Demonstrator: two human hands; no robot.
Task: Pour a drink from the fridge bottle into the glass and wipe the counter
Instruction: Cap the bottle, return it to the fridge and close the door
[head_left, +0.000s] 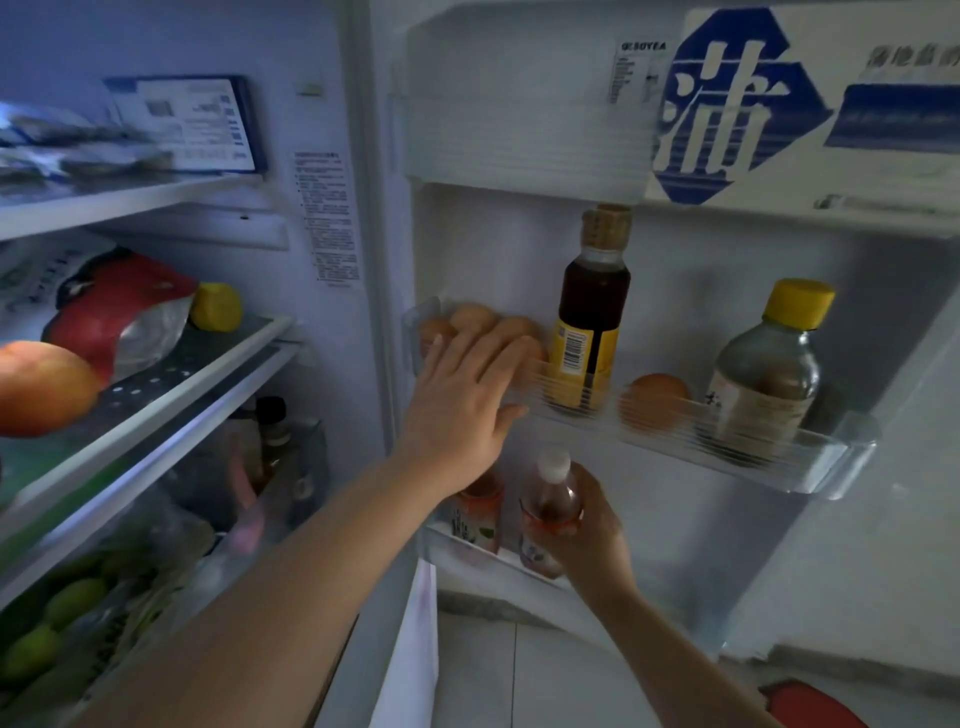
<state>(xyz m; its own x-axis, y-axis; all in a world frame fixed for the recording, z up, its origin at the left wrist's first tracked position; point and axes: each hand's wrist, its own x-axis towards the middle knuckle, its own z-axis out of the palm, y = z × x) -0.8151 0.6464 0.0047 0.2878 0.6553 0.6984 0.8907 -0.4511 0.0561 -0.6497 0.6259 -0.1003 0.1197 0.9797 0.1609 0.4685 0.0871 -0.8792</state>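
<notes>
The right hand (592, 525) reaches into the lower door shelf (452, 551) of the open fridge. Its grip is curled round the small clear plastic bottle of pink drink with a white cap (550, 499), fingers behind the body below the shoulder. The bottle stands upright at the shelf's front rail. Its cap lies just under the clear ribbed plastic middle door shelf (831, 457), with a narrow gap between them. Just to the left stands a second pink drink bottle (478, 509), its top hidden by the left wrist. To the right of the grip, the white inner door wall gives open room.

Above, the left hand (462, 400) rests flat on the left end of the middle shelf's rail, fingers straight, grip open and holding nothing. Brown eggs (467, 317) lie just behind its fingertips. Farther along that shelf stand a tall dark sauce bottle with a yellow label (592, 322), another brown egg (657, 400), and a clear glass bottle with a yellow cap (769, 374), near the shelf's right end.

Highest, a white carton with blue print (779, 104) fills the top door shelf.
</notes>
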